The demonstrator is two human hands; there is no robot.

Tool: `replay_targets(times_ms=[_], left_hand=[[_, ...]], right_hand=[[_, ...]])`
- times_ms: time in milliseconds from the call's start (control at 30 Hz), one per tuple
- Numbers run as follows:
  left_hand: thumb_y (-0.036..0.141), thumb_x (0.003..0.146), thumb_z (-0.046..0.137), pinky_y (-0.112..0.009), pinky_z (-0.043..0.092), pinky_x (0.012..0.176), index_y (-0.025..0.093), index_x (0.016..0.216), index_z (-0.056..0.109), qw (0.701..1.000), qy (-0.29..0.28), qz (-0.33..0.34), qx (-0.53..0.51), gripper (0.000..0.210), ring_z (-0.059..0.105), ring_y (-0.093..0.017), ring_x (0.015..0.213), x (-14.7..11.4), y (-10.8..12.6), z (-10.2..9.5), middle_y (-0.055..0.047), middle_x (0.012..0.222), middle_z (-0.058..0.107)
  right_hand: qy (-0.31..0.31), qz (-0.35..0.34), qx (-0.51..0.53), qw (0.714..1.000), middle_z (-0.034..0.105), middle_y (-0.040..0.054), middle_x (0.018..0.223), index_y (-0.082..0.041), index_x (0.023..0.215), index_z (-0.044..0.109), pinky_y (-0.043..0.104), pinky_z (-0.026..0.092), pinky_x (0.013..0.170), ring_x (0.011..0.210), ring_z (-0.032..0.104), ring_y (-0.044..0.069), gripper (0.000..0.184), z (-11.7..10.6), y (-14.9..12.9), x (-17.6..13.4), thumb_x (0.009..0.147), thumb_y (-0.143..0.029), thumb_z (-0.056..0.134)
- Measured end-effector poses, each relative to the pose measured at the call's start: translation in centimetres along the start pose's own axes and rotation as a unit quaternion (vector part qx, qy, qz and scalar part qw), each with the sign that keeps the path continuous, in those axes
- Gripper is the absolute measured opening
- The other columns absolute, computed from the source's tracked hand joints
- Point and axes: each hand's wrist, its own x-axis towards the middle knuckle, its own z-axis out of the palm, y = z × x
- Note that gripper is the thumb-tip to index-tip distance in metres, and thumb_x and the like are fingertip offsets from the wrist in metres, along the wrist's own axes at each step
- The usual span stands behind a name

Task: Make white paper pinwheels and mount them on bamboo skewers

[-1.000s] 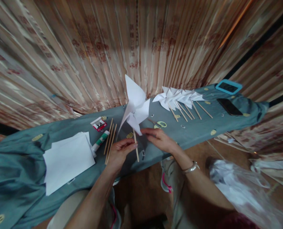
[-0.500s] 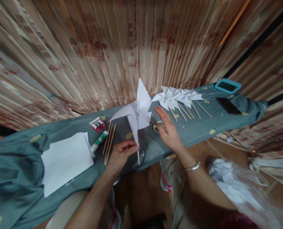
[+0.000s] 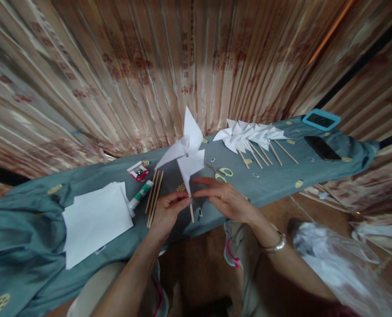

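Observation:
A white paper pinwheel (image 3: 192, 159) on a wooden stick stands over the middle of the table, pinned at its centre. My left hand (image 3: 170, 207) pinches the stick just below the paper blades. My right hand (image 3: 227, 198) reaches in from the right, fingers stretched and a little apart. Its fingertips are at the stick beside my left fingertips; whether they touch it I cannot tell. Behind my right hand lie scissors (image 3: 225, 172) with yellow-green handles. Several wooden sticks (image 3: 154, 198) lie left of the pinwheel, by a green-and-white glue stick (image 3: 141, 195).
A stack of white paper (image 3: 97, 222) lies at the left, near a small red-and-white box of pins (image 3: 138, 171). Several finished pinwheels (image 3: 249, 136) overlap at the back right. Beyond are a black phone (image 3: 322, 148) and a blue-framed device (image 3: 321, 119). A plastic bag (image 3: 328, 259) is on the floor.
My right hand has moved down and left from near the scissors to the pinwheel's stick, uncovering the scissors. The left hand keeps its pinch. The whole view has shifted slightly.

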Motion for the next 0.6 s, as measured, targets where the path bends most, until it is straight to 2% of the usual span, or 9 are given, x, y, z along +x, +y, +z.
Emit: replay_targets(times_ms=[67,100,200,267,333,400,467,533,600], left_hand=[[0.031,0.052,0.082,-0.028,0.047,0.074,0.018,0.068,0.075,1.000,0.008,0.000,-0.010,0.023,0.061,-0.016,0.070,0.2,-0.1,-0.2,-0.001,0.070,0.072],[0.031,0.052,0.083,-0.028,0.047,0.074,0.018,0.068,0.075,1.000,0.010,-0.001,-0.013,0.023,0.062,-0.016,0.070,0.2,-0.1,-0.3,-0.001,0.070,0.072],[0.031,0.052,0.082,-0.028,0.047,0.075,0.019,0.068,0.075,1.000,0.005,-0.008,-0.014,0.022,0.062,-0.016,0.071,0.1,-0.1,-0.3,-0.001,0.071,0.072],[0.030,0.051,0.082,-0.027,0.047,0.075,0.019,0.067,0.075,1.000,-0.006,-0.013,-0.011,0.020,0.062,-0.015,0.070,0.0,0.1,-0.2,-0.001,0.070,0.072],[0.029,0.051,0.081,-0.026,0.047,0.073,0.019,0.066,0.075,1.000,-0.022,-0.021,-0.002,0.019,0.061,-0.015,0.070,-0.3,0.2,0.0,-0.001,0.069,0.072],[0.028,0.051,0.080,-0.025,0.046,0.071,0.020,0.065,0.075,0.999,-0.041,-0.028,0.012,0.017,0.061,-0.014,0.068,-0.5,0.3,0.3,0.000,0.067,0.072],[0.028,0.052,0.080,-0.024,0.046,0.069,0.020,0.064,0.075,0.998,-0.057,-0.033,0.021,0.016,0.060,-0.014,0.067,-0.7,0.3,0.4,0.000,0.066,0.071],[0.028,0.052,0.079,-0.024,0.046,0.068,0.020,0.062,0.074,0.997,-0.067,-0.036,0.024,0.014,0.059,-0.014,0.065,-0.8,0.3,0.5,0.001,0.064,0.070],[0.028,0.052,0.079,-0.024,0.046,0.066,0.020,0.061,0.074,0.997,-0.067,-0.033,0.023,0.014,0.059,-0.013,0.064,-0.7,0.2,0.5,0.001,0.064,0.070]], right_hand=[[-0.029,-0.005,0.044,0.999,0.070,0.0066,0.116,-0.021,0.095,0.072,0.034,0.050,0.094,0.108,0.065,0.018,0.036,-0.4,-1.2,-0.4,0.083,-0.006,0.041],[-0.020,0.005,0.067,0.998,0.073,0.0051,0.106,-0.020,0.091,0.072,0.031,0.051,0.089,0.099,0.068,0.016,0.035,-0.6,-1.4,-0.5,0.083,-0.006,0.041],[0.089,0.050,0.105,0.989,0.075,0.0027,0.088,-0.019,0.080,0.071,0.029,0.053,0.084,0.087,0.070,0.015,0.032,-0.9,-1.0,-0.4,0.083,-0.007,0.041],[0.189,0.071,0.094,0.975,0.074,0.0041,0.095,-0.020,0.083,0.071,0.033,0.051,0.091,0.095,0.069,0.017,0.032,-0.9,0.0,-0.1,0.083,-0.010,0.041],[0.248,0.081,0.059,0.964,0.069,0.0070,0.117,-0.020,0.102,0.069,0.038,0.045,0.102,0.115,0.061,0.020,0.037,-0.6,1.1,0.2,0.082,-0.010,0.041],[0.252,0.084,0.017,0.964,0.054,0.0091,0.139,-0.020,0.125,0.059,0.043,0.036,0.111,0.133,0.046,0.022,0.049,-0.3,1.9,0.5,0.079,-0.010,0.042],[0.224,0.089,-0.011,0.970,0.041,0.0095,0.150,-0.020,0.137,0.049,0.047,0.029,0.115,0.141,0.034,0.023,0.061,-0.1,2.5,0.7,0.077,-0.009,0.043],[0.196,0.092,-0.023,0.976,0.037,0.0091,0.152,-0.019,0.138,0.047,0.048,0.025,0.117,0.143,0.030,0.024,0.065,0.0,2.7,0.8,0.075,-0.008,0.043],[0.161,0.077,-0.012,0.984,0.041,0.0070,0.150,-0.020,0.130,0.056,0.048,0.026,0.116,0.141,0.032,0.024,0.059,-0.1,2.7,0.8,0.073,-0.007,0.043]])
